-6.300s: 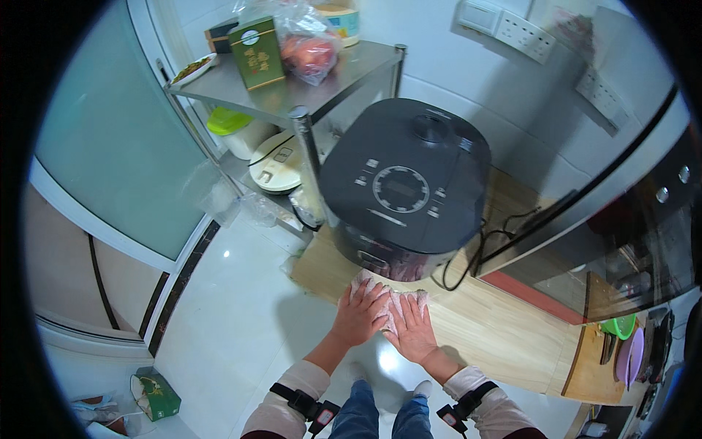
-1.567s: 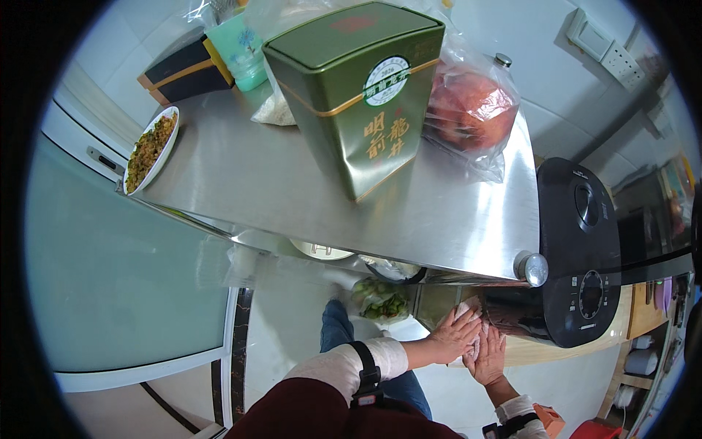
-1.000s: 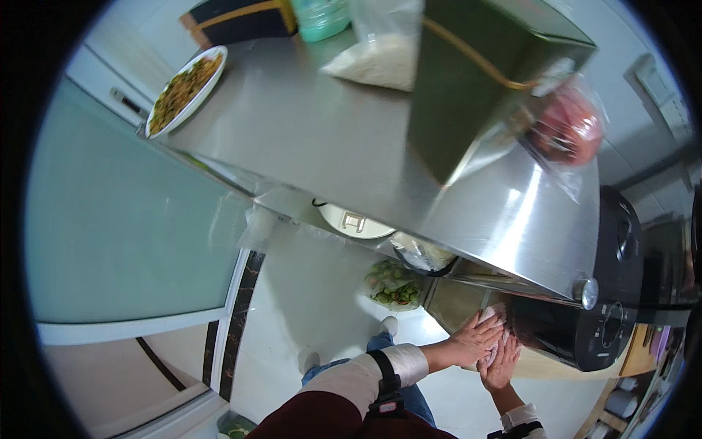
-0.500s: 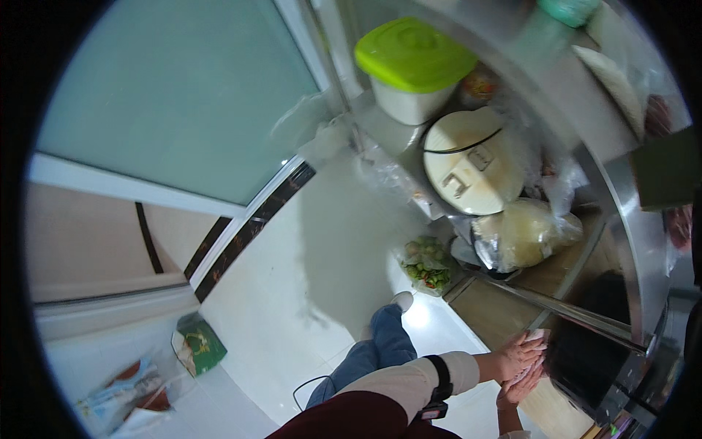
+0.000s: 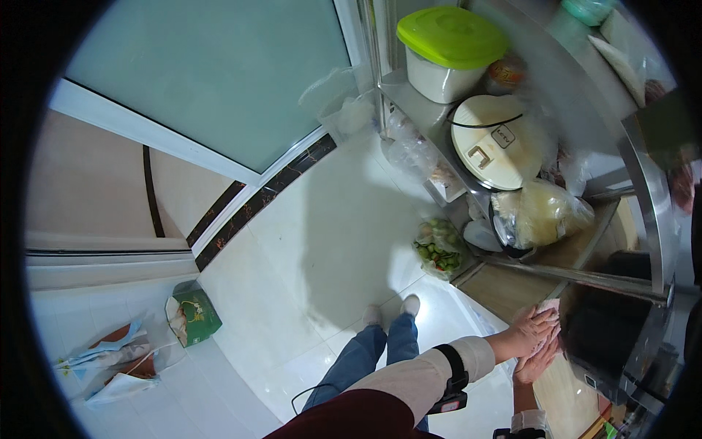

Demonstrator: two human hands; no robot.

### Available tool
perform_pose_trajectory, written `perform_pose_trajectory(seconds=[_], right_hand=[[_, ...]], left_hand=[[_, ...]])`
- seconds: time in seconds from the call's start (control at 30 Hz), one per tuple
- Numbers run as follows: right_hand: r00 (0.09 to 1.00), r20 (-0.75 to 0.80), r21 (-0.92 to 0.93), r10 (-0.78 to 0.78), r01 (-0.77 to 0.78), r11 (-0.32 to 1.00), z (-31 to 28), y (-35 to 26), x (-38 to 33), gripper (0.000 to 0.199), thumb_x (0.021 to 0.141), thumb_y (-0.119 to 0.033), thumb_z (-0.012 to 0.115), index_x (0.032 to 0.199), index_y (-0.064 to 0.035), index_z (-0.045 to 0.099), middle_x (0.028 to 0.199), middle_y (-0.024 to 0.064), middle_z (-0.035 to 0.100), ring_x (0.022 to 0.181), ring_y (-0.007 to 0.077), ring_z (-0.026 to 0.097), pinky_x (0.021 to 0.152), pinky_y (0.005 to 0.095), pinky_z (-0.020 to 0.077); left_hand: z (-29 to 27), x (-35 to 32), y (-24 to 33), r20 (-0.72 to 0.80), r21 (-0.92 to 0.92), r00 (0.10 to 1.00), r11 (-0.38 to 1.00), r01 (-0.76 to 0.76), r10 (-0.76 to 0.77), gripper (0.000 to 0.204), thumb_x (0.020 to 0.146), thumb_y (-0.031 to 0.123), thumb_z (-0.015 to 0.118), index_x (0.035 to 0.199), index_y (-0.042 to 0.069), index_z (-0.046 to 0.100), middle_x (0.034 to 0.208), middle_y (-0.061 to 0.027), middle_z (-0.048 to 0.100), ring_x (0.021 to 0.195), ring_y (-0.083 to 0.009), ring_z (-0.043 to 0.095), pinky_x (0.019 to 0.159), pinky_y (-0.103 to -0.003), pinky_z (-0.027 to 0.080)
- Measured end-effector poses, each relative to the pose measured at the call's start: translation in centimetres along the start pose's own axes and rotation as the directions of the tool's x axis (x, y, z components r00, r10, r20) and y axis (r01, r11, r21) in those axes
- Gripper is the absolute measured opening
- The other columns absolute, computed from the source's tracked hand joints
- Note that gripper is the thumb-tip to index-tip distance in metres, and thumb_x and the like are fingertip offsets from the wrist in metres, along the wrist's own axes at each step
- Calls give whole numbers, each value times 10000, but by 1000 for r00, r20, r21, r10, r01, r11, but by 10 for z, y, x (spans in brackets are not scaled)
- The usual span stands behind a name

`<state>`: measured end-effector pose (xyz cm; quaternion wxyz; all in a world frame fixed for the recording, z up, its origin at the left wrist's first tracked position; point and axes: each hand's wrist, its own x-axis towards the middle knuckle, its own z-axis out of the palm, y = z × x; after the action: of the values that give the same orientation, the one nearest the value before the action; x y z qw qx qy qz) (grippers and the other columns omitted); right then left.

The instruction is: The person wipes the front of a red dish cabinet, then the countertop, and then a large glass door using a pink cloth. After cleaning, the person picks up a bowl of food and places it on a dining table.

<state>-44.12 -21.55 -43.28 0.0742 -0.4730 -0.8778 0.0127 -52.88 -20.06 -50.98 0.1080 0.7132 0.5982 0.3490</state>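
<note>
Out to the right, both my hands meet on a folded pink cloth. My left hand lies over its upper part with the fingers bent across it. Just below, my right hand closes on the cloth's lower side. Much of the cloth is hidden under my fingers. They are in front of a wooden shelf board and beside a glossy black box-like appliance.
A metal rack holds a green-lidded tub, a cream round-lidded cooker and a bag of pale food. A bag of green vegetables rests on the floor. A glass door and a green bag are left.
The view has shifted, so the rack and hands appear farther right. Both hands stay together on the cloth. My second foot now shows beside the first.
</note>
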Motion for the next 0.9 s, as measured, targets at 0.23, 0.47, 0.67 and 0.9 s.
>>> perform_pose_trajectory(seconds=[0.23, 0.47, 0.67, 0.9], right_hand=[[990, -101, 32, -102, 106, 994, 12, 16, -6, 653, 919, -494, 321, 1344, 2, 329, 1413, 193, 315, 1303, 397, 271, 1074, 506, 166], [942, -100, 313, -320, 335, 889, 9, -6, 1, 312, 897, -160, 465, 1152, 15, 509, 1200, 199, 496, 1124, 388, 459, 987, 461, 332], [617, 224, 625, -754, 503, 597, -11, -131, 4, 111, 853, -125, 508, 907, -72, 589, 906, 155, 595, 856, 352, 559, 750, 437, 447], [138, 564, 671, -814, 498, 549, -3, -313, -8, 239, 869, -294, 542, 871, -58, 574, 870, 156, 592, 865, 343, 571, 726, 435, 464]], left_hand=[[-24, 2, 13, -18, 139, 1000, 990, 14, -12, 444, 843, 253, 427, 1222, 49, 534, 1356, -109, 419, 1330, -293, 263, 1080, -420, 182], [-118, -48, -10, 60, -368, 998, 929, 21, 2, 222, 865, 146, 467, 1015, 57, 605, 1252, -140, 492, 1232, -323, 405, 1004, -396, 350], [-223, -180, -41, 522, -358, 796, 769, 530, -305, 423, 948, 446, 342, 1132, 130, 553, 845, -222, 606, 797, -393, 585, 743, -478, 462], [-330, -377, -68, 640, -454, 629, 444, 773, -441, 509, 915, 462, 425, 981, -3, 622, 869, -145, 634, 803, -232, 597, 707, -356, 444]])
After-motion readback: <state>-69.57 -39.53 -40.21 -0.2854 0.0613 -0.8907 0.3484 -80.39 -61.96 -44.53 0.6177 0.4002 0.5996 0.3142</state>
